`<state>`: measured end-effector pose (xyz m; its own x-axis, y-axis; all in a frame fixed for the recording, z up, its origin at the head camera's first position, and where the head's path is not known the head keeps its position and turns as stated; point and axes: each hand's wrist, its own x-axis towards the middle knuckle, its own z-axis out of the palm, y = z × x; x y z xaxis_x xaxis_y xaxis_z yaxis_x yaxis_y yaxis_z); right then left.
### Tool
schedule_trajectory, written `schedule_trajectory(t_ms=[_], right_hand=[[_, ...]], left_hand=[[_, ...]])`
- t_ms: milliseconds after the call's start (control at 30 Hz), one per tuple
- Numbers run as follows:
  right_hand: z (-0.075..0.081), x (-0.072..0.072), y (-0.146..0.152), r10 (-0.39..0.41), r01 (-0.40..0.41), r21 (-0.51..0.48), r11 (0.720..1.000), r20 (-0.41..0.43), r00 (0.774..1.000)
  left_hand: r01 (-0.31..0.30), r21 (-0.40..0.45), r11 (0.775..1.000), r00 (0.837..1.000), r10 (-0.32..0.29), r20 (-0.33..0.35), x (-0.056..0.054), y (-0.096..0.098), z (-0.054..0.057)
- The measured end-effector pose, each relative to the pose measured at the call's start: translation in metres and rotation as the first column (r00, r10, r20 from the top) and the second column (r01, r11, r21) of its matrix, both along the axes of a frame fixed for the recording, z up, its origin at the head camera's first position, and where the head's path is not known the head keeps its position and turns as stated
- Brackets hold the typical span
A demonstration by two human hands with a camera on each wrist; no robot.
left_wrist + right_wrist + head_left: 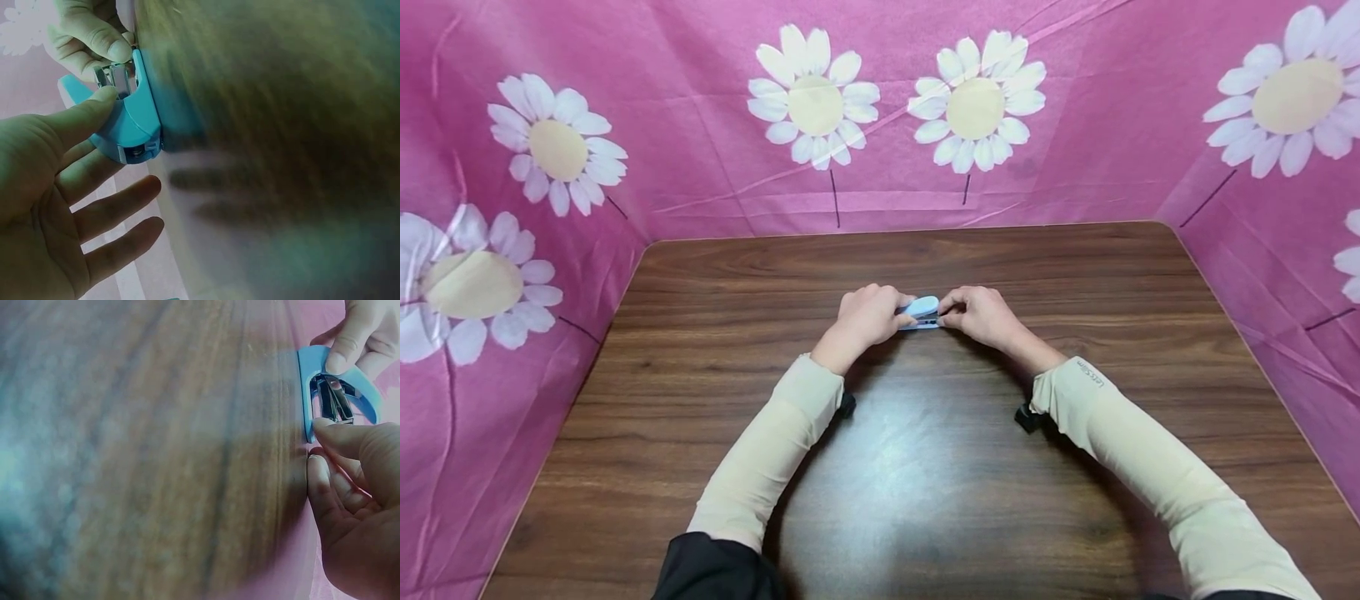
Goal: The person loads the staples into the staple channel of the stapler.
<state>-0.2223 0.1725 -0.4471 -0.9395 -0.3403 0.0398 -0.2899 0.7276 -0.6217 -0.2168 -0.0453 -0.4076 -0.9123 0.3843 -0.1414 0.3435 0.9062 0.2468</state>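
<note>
A small light-blue stapler lies over the far middle of the table with its top arm raised, the metal staple channel showing between arm and base. My left hand grips it at the hinge end. In the left wrist view the thumb lies along its inner side, while two lower fingers stretch out free of it. From the other side, my right hand pinches at the front end, thumb and fingertips right by the tip of the channel and base. What lies between those right fingertips is hidden.
The brown wood-grain table spreads out under both forearms. Pink cloth with white daisies rises along its back and sides. Each wrist carries a small black camera mount beside a beige sleeve.
</note>
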Motion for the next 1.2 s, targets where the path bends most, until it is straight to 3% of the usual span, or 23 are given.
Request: schedule_trajectory(t_ms=[233, 633, 867, 1200], right_hand=[[0.000, 0.000, 0.001, -0.006, 0.006, 0.001, 1.000, 0.010, 1.000], [0.003, -0.002, 0.000, 0.008, -0.008, -0.001, 1.000, 0.006, 1.000], [0.003, -0.001, 0.001, 0.008, -0.008, -0.003, 1.000, 0.014, 1.000], [0.000, 0.000, 0.001, 0.013, -0.013, -0.002, 1.000, 0.005, 1.000]], left_hand=[[0.018, -0.068, 0.998, 1.000, -0.020, -0.019, -0.001, 0.007, 0.002], [0.062, -0.103, 0.993, 0.996, -0.069, -0.062, -0.001, 0.013, 0.008], [0.053, -0.077, 0.996, 0.998, -0.055, -0.031, 0.001, 0.013, 0.006], [0.017, 0.030, 0.999, 1.000, -0.018, 0.008, 0.000, 0.004, 0.000]])
